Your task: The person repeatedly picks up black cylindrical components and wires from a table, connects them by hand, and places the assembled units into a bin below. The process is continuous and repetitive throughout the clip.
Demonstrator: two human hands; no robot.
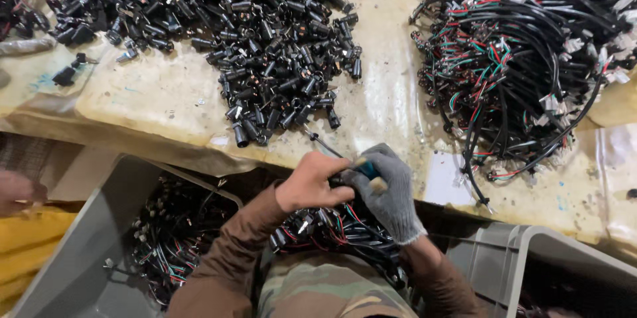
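Hands at bench (166,92) edge, both gripping.
L hand (312,182) bare, fist on small black part; R hand (388,189) gloved, closed on screwdriver (345,159), w/ connector pile (265,46) just beyond.

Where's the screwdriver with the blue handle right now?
In the head view, the screwdriver sits at centre, gripped by the gloved right hand beside the bare left hand, its tip pointing toward the pile of black connectors.

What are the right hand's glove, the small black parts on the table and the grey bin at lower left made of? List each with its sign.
Glove: knitted grey fabric, ribbed weave and cuff visible.
Small black parts: probably moulded plastic, glossy highlights.
Grey bin: likely plastic, smooth matte wall, rounded rim.
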